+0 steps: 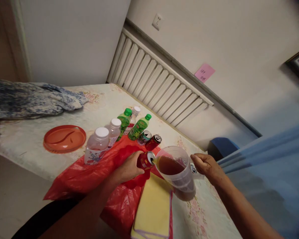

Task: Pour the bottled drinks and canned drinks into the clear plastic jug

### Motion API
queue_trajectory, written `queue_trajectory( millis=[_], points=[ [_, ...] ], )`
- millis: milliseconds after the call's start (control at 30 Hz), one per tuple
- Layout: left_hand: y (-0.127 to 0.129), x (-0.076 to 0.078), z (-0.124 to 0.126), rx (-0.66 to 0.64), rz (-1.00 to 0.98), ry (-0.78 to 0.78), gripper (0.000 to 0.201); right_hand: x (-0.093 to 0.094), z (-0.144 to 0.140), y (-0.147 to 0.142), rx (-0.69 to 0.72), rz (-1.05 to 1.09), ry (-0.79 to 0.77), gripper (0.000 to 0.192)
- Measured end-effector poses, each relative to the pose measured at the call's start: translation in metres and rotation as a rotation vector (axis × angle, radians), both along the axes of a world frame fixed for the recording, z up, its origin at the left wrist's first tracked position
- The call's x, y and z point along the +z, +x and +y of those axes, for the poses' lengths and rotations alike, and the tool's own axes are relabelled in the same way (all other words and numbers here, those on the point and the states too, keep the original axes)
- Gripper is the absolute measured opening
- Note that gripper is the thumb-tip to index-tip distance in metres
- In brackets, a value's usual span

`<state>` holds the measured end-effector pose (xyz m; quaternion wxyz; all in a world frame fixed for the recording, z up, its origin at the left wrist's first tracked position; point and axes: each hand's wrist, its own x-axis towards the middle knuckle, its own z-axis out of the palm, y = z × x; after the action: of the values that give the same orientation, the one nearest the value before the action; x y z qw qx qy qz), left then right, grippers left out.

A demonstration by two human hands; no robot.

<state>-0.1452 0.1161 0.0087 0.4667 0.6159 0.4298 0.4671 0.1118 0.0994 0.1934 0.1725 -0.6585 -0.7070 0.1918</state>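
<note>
Red can gripped in the left hand, fingers wrapped round its body, tipped on its side with the mouth over the rim of the jug. Thin stream of brown drink running from can to jug. Clear plastic jug, already part full of the same brown liquid, tilted a little, base near the table edge. Right hand closed on the jug's handle at the far side, fingers curled round it, thumb on top.

Under the left hand, a red plastic bag spread over the table. Just below the jug, a yellow cloth folded flat, partly on the bag. Behind the poured can, two more cans lying or leaning close together, one green and white, one red. Beyond those, two green bottles with green caps, and a third bottle with a white cap between them. Nearer left, two clear bottles with white caps, standing side by side at the bag's edge. Well left of these, an orange plate, alone on the flowered tablecloth. Blue patterned fabric heaped at the far left corner. White radiator along the wall behind, pink note stuck above it.
</note>
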Motion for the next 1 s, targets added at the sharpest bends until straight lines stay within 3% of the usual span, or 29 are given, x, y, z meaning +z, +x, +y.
queue_trajectory(
  millis=[1000],
  points=[
    [0.0000,0.0005,-0.0007,0.019,-0.011,-0.011,0.060,-0.0011,0.0021,0.0027,0.024,-0.003,-0.008,0.046]
  ],
)
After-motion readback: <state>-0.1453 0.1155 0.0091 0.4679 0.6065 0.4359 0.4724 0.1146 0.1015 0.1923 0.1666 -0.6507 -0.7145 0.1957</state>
